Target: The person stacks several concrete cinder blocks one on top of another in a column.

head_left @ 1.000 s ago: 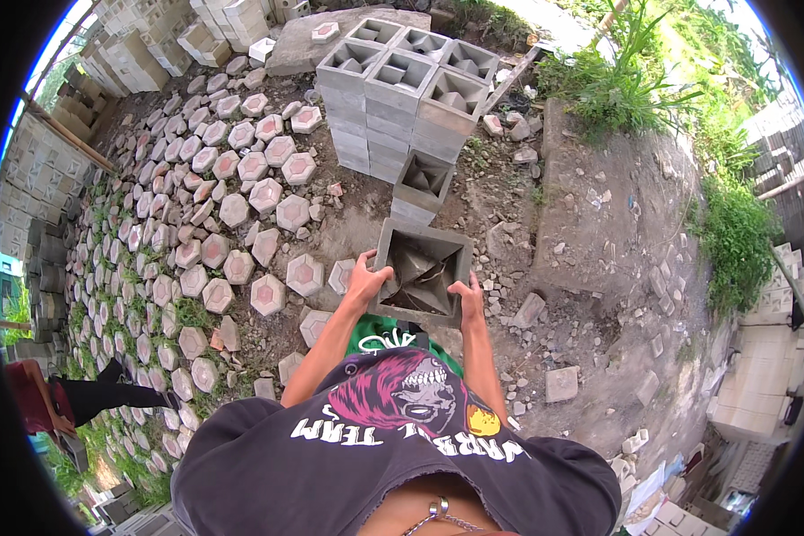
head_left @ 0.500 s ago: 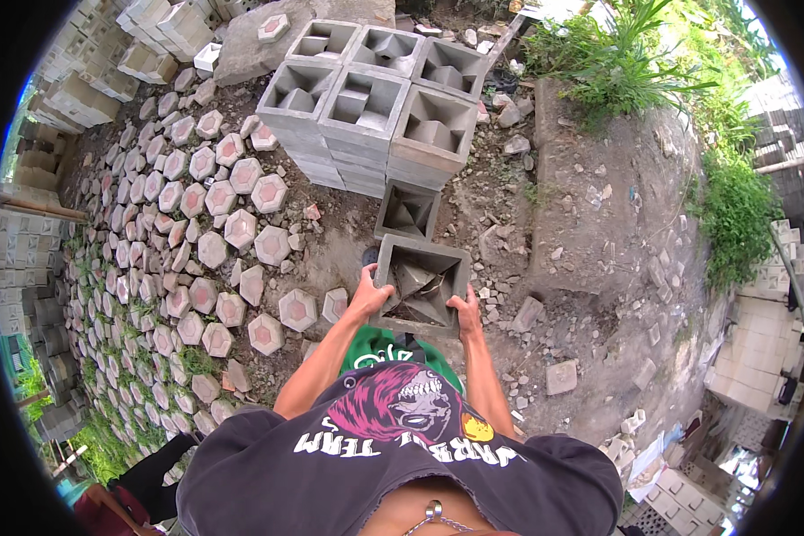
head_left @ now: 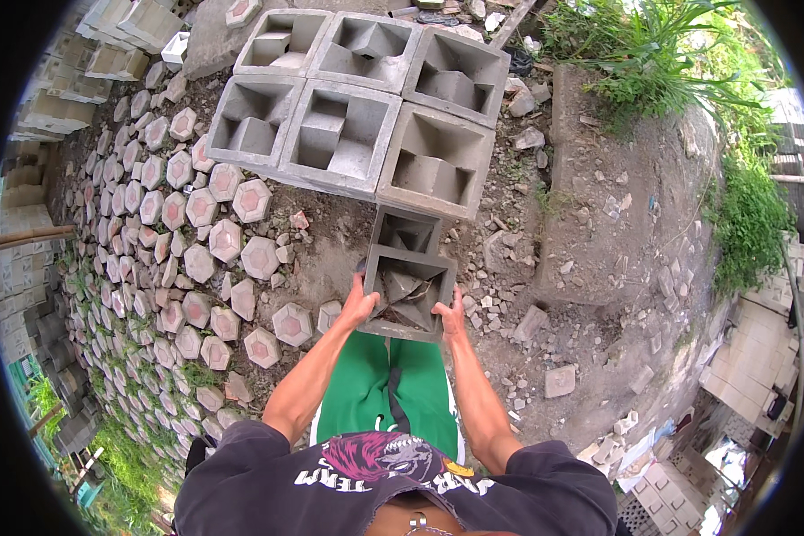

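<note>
Between my two hands is a square grey concrete vent block (head_left: 444,268), its hollow face up, with slanted fins inside. My left hand (head_left: 359,305) grips its left wall, thumb over the rim. My right hand (head_left: 451,317) grips the opposite wall in the same way. Just beyond it lies a second, darker vent block (head_left: 406,229), partly covered by the held one; whether they touch I cannot tell. Past that rises a stack of similar grey blocks (head_left: 335,183), its top layer showing two rows of hollow faces.
Many hexagonal pavers (head_left: 224,241) with reddish centres cover the ground at left. Rubble (head_left: 500,250) and a raised dirt slab (head_left: 634,201) lie at right, with green plants (head_left: 634,71) behind. Pale block piles (head_left: 58,107) stand at far left.
The stack now looks larger and closer. The held block has shifted slightly left and down in view, still gripped by both hands. More of my green shorts shows.
</note>
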Demonstrator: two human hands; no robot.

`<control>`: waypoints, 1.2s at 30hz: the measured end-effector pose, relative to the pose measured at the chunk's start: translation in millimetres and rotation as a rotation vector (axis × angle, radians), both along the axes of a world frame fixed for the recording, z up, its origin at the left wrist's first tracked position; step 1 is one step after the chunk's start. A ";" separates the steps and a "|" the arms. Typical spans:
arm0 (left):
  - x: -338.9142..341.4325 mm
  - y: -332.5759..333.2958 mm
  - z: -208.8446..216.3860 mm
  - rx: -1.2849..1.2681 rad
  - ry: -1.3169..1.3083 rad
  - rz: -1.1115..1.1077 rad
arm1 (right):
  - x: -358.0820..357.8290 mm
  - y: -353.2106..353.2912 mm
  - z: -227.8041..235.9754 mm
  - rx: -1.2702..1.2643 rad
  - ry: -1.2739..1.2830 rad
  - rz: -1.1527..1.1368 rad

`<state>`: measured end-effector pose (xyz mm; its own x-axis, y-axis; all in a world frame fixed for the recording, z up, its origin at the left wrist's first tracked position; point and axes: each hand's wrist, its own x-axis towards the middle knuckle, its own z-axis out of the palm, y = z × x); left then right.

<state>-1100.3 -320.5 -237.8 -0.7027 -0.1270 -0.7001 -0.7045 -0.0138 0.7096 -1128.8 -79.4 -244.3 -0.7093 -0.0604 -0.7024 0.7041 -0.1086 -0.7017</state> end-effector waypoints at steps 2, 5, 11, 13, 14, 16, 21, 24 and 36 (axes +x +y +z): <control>-5.3 -1.6 -30.3 -0.101 0.077 -0.021 | -16.4 -8.7 -17.0 -0.036 -0.038 -0.011; -12.9 0.6 -61.5 -0.125 0.050 -0.034 | -41.0 -12.0 -45.8 0.022 -0.035 0.013; -47.6 6.9 -81.8 -0.101 -0.006 0.010 | -56.9 -3.6 -98.0 0.057 0.020 0.036; -42.2 5.6 -94.8 -0.106 -0.030 0.025 | -59.2 -7.4 -103.2 0.049 0.037 0.037; -41.7 4.5 -102.3 -0.103 0.019 0.047 | -61.7 -9.7 -106.3 0.040 0.018 0.042; -44.1 5.5 -111.4 -0.092 0.067 0.066 | -65.5 -9.0 -112.8 0.041 -0.002 0.043; -44.6 -6.4 -136.0 -0.043 0.183 0.122 | -73.9 -22.6 -120.5 0.035 -0.028 0.029; -55.0 -13.6 -132.2 -0.102 0.203 0.059 | -70.2 -27.2 -130.4 0.066 0.022 0.011; -50.0 -25.2 -138.6 0.106 0.057 0.312 | -54.5 -30.2 -118.7 0.318 -0.066 0.205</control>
<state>-1150.2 -345.7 -376.3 -0.6797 -0.2708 -0.6817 -0.6138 -0.2988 0.7307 -1183.4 -109.7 -363.0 -0.6580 0.0317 -0.7523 0.7331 0.2550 -0.6305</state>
